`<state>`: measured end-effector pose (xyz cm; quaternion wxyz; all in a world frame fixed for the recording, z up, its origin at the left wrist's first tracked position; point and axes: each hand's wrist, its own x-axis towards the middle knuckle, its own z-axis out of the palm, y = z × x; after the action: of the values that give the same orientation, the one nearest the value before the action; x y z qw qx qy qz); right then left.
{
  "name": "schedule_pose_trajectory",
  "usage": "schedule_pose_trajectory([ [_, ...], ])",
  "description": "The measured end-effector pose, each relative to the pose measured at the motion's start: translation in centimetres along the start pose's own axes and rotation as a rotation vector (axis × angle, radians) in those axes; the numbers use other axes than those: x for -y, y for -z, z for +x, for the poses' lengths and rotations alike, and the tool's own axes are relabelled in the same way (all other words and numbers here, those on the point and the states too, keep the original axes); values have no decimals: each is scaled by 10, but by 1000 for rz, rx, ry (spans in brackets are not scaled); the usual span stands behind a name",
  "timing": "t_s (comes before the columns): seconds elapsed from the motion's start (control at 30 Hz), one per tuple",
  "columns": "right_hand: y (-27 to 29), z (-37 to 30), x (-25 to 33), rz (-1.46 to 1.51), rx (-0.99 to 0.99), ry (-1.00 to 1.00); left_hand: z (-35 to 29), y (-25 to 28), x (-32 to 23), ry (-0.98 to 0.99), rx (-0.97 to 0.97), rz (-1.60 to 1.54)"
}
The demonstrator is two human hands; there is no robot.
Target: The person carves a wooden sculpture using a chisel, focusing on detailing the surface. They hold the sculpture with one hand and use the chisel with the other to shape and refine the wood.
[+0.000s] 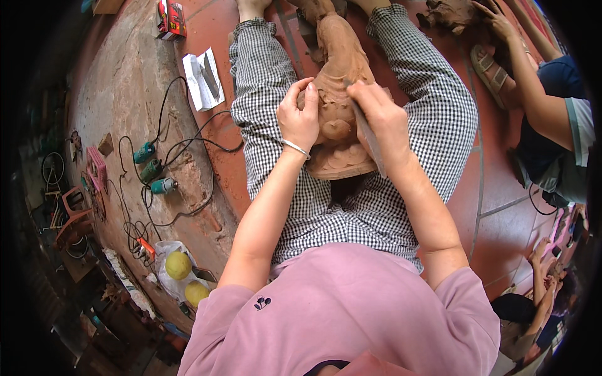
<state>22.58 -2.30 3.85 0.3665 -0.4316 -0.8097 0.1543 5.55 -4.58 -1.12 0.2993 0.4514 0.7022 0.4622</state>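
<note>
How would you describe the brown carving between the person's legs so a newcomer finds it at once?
Find the checked trousers in the upper middle. Between their legs lies a long brown carving, with the left hand against its side. Unlike the darker, rougher lump at upper right, it has smooth folds and a curved base facing the pink shirt.
</note>
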Motion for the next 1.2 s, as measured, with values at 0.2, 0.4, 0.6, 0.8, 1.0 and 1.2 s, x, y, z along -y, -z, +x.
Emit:
schedule_pose_trajectory([
  [0.2, -1, 2, -1, 116, -46, -160, 3, -2, -4, -21, -10, 19],
  [0.4, 0, 3, -1, -3, 1, -20, 1, 0, -4, -27, -18, 20],
  [0.6, 4, 2, -3, 34, 57, -47, 0, 1, -7, 21, 5, -3],
  [0.8, 6, 6, -4, 164, -16, -126, 1, 1, -5, 5, 6, -1],
  [1.0, 3, 2, -9, 132, -11, -28, 1, 0, -3, 12, 4, -13],
  [1.2, 9, 8, -30, 761, -192, -497, 1, -1, 1, -3, -6, -1],
])
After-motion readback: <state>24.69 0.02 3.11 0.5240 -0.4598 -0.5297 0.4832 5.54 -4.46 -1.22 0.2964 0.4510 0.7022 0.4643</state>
